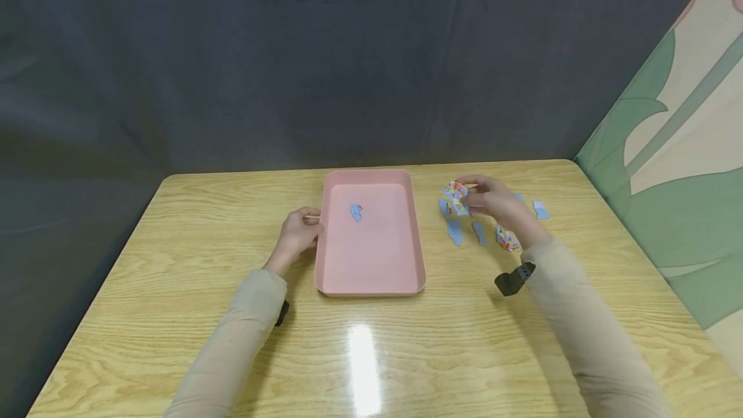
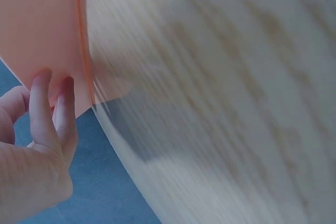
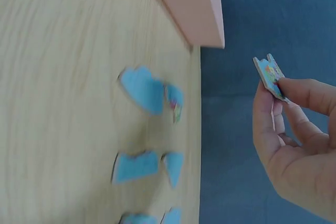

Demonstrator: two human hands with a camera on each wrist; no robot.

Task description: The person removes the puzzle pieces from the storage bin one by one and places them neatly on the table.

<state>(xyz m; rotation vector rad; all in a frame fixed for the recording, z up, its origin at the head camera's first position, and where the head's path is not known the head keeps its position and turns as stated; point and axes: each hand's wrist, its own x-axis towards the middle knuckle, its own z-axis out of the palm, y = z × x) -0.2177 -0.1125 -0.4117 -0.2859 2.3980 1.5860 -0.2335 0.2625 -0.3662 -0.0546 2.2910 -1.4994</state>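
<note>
My right hand [image 1: 496, 202] pinches a colourful puzzle piece [image 1: 456, 193] between thumb and fingers, raised above the table to the right of the tray. In the right wrist view the piece [image 3: 270, 76] is tilted, its printed face partly covered by the thumb. The pink tray [image 1: 371, 257] lies at mid-table with a light-blue puzzle piece [image 1: 356, 213] inside. At the tray's left side, my left hand [image 1: 297, 232] touches the outer wall. Nearly straight fingertips [image 2: 41, 80] rest against that wall in the left wrist view.
Several blue puzzle pieces [image 1: 455, 232] are scattered on the table right of the tray. A multicoloured piece [image 1: 507, 238] lies under the right wrist, and another piece [image 1: 541, 210] farther right. A dark curtain [image 1: 371, 63] hangs behind the wooden table [image 1: 191, 263].
</note>
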